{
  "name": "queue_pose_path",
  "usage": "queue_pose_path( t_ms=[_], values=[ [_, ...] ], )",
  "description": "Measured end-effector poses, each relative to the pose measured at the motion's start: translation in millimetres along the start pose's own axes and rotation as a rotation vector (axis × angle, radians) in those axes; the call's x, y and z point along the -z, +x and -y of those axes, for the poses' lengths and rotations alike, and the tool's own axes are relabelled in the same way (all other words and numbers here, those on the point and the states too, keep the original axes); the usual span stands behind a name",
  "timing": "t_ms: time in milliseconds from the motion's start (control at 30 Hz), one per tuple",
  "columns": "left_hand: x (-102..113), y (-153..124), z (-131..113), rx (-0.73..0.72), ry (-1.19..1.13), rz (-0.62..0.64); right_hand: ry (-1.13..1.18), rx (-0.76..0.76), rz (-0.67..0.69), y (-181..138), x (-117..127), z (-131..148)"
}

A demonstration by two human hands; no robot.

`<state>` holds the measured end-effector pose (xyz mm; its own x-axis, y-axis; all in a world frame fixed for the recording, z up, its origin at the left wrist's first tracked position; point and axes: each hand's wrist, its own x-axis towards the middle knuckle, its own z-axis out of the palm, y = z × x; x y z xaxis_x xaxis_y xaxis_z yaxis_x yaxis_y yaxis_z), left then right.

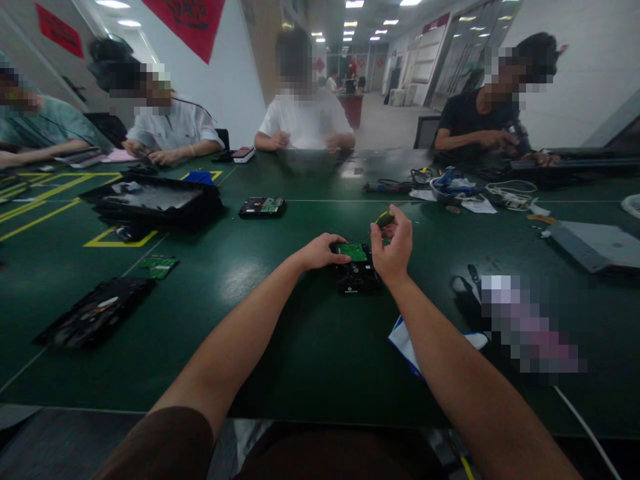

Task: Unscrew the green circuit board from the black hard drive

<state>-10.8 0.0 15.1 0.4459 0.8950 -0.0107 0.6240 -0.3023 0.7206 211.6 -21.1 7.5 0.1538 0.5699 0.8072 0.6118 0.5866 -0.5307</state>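
Four co-workers across one long dark-green table (300,367): co-worker in teal (55,120) at far left, co-worker in pale shirt (175,123), co-worker in white tee (307,127), co-worker in dark shirt (470,113). Glossy top, marked with thin pale lines plus yellow tape (40,220) on the left. Behind: bright office, ceiling lights (355,4) in rows, red banner (187,27) upper left.

Left side of table: black trays (155,203), flat black unit (100,310), loose green board (160,265). Beyond the left hand (325,252): another drive (263,207). Right side: cable tangle (453,185), silver case (597,245). White-and-blue cloth or packet (401,339) partly under the right forearm.

Hard drive (357,285): lies flat on the table, front and centre, between both hands. Black, boxy, with green circuit board (353,252) on the far half of the upper side. Shows a small pale round spot mid-body, pale strip at the near edge.

Left hand: narrow grip on the drive's left far edge, thumb on the board. Right hand (395,247): pinches screwdriver (384,219) by its yellow-and-dark-green handle, above the drive's far right corner. Can't make out tip contact.
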Motion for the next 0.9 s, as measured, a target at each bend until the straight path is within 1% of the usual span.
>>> queue_pose_path(
  t_ms=[100, 233, 433, 633, 800, 900],
  values=[
    [-1, 0, 1, -0.004, 0.005, -0.008, -0.035, 0.018, -0.002, 2, 1, 2],
    [-1, -1, 1, 0.010, 0.000, -0.019, -0.013, 0.040, 0.013, 2, 2, 4],
    [1, 0, 1, 0.001, 0.017, 0.009, -0.013, 0.069, 0.045, 6, 4, 12],
    [0, 1, 1, -0.008, 0.024, 0.006, -0.082, 0.045, 0.110, 21, 9, 30],
    [-1, 2, 2, -0.002, 0.034, -0.001, -0.128, -0.015, 0.105, 37, 16, 44],
    [-1, 2, 3, -0.014, 0.025, 0.003, -0.150, -0.042, 0.136, 45, 21, 48]
  ],
)
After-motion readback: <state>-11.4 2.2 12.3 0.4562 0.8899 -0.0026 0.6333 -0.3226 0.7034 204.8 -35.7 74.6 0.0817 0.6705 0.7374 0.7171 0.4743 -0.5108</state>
